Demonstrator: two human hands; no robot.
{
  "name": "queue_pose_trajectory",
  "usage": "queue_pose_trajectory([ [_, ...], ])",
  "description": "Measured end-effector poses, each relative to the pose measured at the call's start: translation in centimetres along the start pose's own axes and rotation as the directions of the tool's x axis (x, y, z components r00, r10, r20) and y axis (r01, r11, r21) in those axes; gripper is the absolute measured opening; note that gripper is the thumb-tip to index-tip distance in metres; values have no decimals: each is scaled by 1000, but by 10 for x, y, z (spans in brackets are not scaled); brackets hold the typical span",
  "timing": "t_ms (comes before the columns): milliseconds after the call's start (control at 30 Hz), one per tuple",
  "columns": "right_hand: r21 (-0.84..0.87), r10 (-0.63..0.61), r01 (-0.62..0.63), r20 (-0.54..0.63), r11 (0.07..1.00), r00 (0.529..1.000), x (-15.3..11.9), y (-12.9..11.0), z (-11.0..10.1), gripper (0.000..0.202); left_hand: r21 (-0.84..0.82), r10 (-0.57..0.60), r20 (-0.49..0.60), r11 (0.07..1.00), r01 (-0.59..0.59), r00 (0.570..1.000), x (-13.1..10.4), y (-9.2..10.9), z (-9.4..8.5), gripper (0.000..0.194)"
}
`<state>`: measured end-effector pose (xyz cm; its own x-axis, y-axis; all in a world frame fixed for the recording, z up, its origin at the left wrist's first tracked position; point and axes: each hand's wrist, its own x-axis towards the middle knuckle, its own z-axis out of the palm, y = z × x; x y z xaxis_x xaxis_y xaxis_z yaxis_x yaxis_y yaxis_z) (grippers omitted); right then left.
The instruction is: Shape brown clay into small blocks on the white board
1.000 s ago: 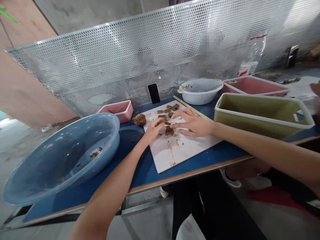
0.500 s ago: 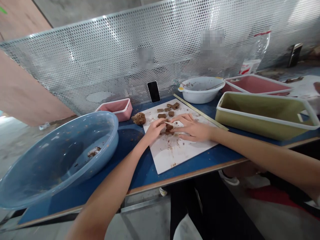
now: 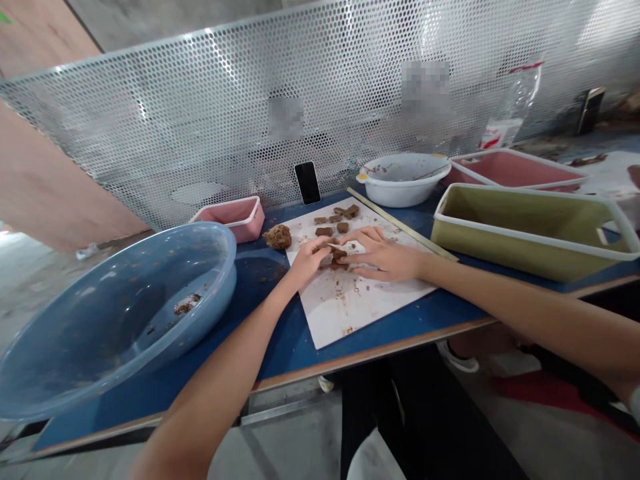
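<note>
A small brown clay-like piece (image 3: 339, 256) lies on a white board (image 3: 333, 320) between my two hands. My left hand (image 3: 307, 261) is closed in a pinch at its left side, on what looks like a thin pale stick, mostly hidden by the fingers. From the right, my right hand (image 3: 387, 257) reaches over the board with fingers spread, its fingertips touching the brown piece. Several shaped brown blocks (image 3: 325, 231) sit just beyond the hands. Crumbs and brown smears mark the board's near part. At its left edge rests a rough brown lump (image 3: 278, 237).
A large blue basin (image 3: 200, 327) stands left, near a small pink bin (image 3: 250, 227). A phone (image 3: 307, 183) leans on the perforated metal screen (image 3: 225, 133). To the right are a pale strip (image 3: 400, 223), a white basin (image 3: 400, 193), a green bin (image 3: 525, 247) and a pink bin (image 3: 520, 160).
Both hands stay almost in place at the brown piece, with only slight finger shifts. The view has moved very little.
</note>
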<state>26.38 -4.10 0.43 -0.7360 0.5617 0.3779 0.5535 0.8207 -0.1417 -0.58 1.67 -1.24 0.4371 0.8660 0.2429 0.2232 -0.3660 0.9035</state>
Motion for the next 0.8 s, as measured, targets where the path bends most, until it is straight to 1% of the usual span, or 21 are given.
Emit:
queue_pose_trajectory([
  [133,-39,-24,24,-1,999,1000,-3,4,-3,45,-23,34,9,999,-34,999,2,-1,0,25],
  [233,-53,-42,42,-4,998,999,-3,6,-3,44,-10,40,10,999,-40,999,2,-2,-1,24],
  [400,-132,-76,83,56,988,996,2,6,-1,50,7,18,9,1000,-18,1000,2,-3,-1,27],
  [600,-225,-95,106,59,968,994,-2,9,-2,49,-2,12,6,1000,-12,1000,1,-1,-1,27],
  [800,-308,-182,191,60,932,982,2,11,2,57,-45,-44,38,998,46,998,-2,2,0,32],
])
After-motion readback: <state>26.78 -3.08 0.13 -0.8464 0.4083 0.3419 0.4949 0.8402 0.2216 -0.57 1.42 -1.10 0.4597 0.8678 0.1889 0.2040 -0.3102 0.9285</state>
